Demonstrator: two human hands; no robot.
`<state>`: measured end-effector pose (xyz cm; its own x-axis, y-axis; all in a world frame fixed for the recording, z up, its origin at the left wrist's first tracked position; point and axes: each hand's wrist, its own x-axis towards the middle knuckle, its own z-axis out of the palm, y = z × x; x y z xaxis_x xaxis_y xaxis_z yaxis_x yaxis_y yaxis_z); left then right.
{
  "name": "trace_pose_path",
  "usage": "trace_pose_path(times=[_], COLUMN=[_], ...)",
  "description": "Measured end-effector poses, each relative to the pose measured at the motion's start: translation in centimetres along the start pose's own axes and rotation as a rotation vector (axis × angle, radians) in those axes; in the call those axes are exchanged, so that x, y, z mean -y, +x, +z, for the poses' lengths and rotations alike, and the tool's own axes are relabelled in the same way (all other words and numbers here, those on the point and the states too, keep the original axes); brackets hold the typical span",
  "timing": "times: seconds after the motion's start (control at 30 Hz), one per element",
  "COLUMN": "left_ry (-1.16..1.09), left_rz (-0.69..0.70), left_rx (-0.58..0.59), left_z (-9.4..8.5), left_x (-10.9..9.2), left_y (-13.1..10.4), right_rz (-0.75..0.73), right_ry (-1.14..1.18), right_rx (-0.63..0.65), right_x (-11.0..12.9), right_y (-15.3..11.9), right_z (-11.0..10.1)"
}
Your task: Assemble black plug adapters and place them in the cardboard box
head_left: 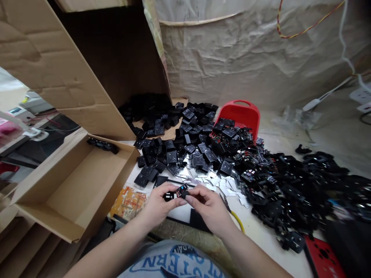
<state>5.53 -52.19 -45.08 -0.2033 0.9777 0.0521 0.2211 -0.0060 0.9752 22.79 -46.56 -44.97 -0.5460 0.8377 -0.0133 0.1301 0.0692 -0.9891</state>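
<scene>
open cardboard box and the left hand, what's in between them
In the head view, an orange-and-white stained patch lies between the open cardboard box and the left hand.

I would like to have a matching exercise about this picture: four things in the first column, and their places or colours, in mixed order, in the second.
Things:
1. red plastic scoop
2. small circuit board
3. shallow cardboard box
4. twisted wire

Places or colours:
A. between the left hand and the right hand
B. red and yellow, hanging at the upper right
C. all one colour, with a handle slot on top
D. at the left, black parts by its far wall

Pairs: 1-C, 2-A, 3-D, 4-B
</scene>
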Motion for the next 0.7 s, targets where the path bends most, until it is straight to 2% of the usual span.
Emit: trace_pose_path(times=[0.17, 0.27, 0.37, 0.43, 0.5, 0.63, 0.7], left_ry=[0.18, 0.238, 0.264, 0.256, 0.213, 0.027, -0.011], left_rz=[0.274, 0.281, 0.262, 0.247, 0.171, -0.067, -0.149], left_rx=[-0.051, -0.06, -0.072, -0.071, -0.031, 0.179, 0.241], left_z=[0.2, 0.4, 0.4, 0.1, -0.2, -0.5, -0.6], left_x=[-0.4, -0.5, -0.4, -0.4, -0.4, -0.3, -0.1], left_y=[-0.7, -1.2, -1.3, -1.2, -0.9, -0.3, -0.1], right_rz=[-0.282, -0.38, -0.377, -0.308, -0.141, 0.293, 0.372], right_ry=[-0.301, -0.406, -0.424, -0.35, -0.151, 0.453, 0.581], right_rx=[-0.147, -0.218, -0.212, -0.204, -0.198, -0.025, 0.03], right_x=[0.4, 0.4, 0.3, 0.0, -0.3, -0.6, -0.7], right_y=[-0.5, -0.5, -0.1, 0.2, 0.5, 0.8, 0.6], right_z=[0.8, 1.4, 1.5, 1.2, 0.8, -0.1, -0.7])
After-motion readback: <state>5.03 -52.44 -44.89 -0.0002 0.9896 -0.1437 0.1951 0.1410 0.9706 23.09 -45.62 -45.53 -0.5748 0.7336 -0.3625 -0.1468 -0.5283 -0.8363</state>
